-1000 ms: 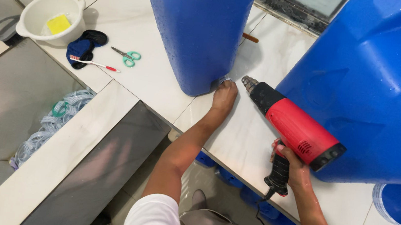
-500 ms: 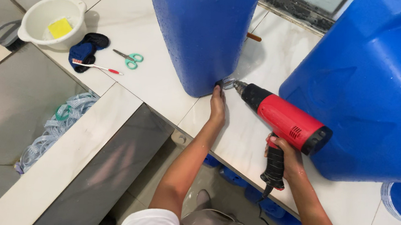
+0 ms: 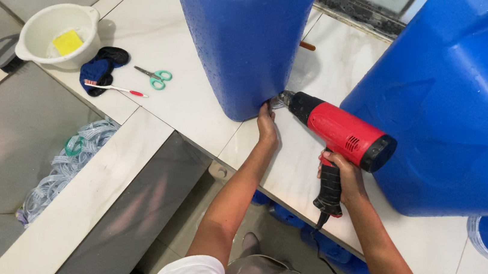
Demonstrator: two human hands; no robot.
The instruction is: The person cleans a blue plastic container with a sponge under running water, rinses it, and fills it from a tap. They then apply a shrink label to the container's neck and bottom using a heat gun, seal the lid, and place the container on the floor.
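Heat gun (image 3: 341, 132) lies nozzle-first toward the blue drum's (image 3: 242, 40) bottom corner; right hand (image 3: 339, 177) grips its handle; left hand (image 3: 266, 124) presses open there.

Soft, even daylight is filling the scene, seeming to come from about 1 o'clock, where a pale window strip is showing. The white counter (image 3: 156, 109) is glowing bright without harsh glare. The bowl (image 3: 55, 32) is casting a faint shadow toward 3 o'clock. The blue drum (image 3: 242, 40) is showing a gentle sheen. Everything is staying sharp; straight lines are bending slightly toward the edges.
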